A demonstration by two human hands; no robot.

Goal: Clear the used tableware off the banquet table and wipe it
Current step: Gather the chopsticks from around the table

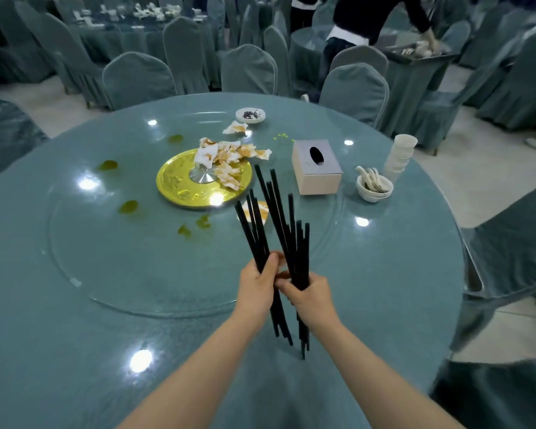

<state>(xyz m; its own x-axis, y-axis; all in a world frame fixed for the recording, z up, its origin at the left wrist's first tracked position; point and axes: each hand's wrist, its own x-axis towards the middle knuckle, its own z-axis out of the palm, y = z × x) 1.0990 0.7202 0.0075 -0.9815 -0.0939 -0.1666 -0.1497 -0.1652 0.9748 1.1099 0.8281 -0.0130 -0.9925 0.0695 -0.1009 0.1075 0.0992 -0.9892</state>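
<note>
Tissue box (317, 167) stands right of the plate (174, 184), bowls (374, 188) farther right.

- Matt black chopsticks (276, 224), smooth, seemingly plastic, at centre frame.
- Clear glass turntable (106, 243), glossy, mirroring ceiling lights.
- Teal cloth-covered table (59, 351) beneath a glossy top layer.
- Shiny gold metal plate (174, 184) with a brushed steel hub (202, 175).
- Crumpled, stained paper napkins (229, 156).
- Matt grey tissue box (317, 168).
- Glossy white ceramic bowls (374, 190), right of centre.
- Soft cloth chair covers (138, 78), upper frame.
</note>
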